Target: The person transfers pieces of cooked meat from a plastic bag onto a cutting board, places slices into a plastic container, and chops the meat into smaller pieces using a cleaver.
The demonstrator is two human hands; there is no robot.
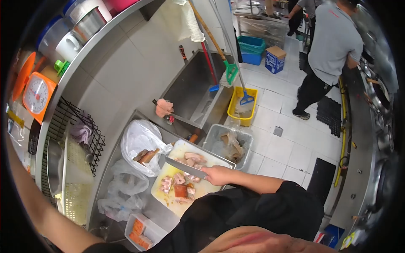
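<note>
My right hand (218, 175) is closed around the handle of a large kitchen knife (185, 168). Its broad blade points left over a white cutting board (164, 203) with yellowish stains. Pale pink meat pieces (194, 159) lie beyond the blade, and cut chunks, one with an orange-brown skin (181, 191), lie on the near side. At the board's far left, a white plastic bag (139, 137) lies open around brown-skinned pieces (147, 156). My left forearm (50, 217) stretches up along the left edge; the hand itself is out of sight.
A clear tub (157, 231) holds orange pieces. Crumpled clear bags (126, 185) lie beside the board. A grey bin (211, 141) and yellow bucket (254, 109) stand beyond. An orange scale (39, 95) sits on the left shelf. A person in grey (333, 42) stands at the right counter.
</note>
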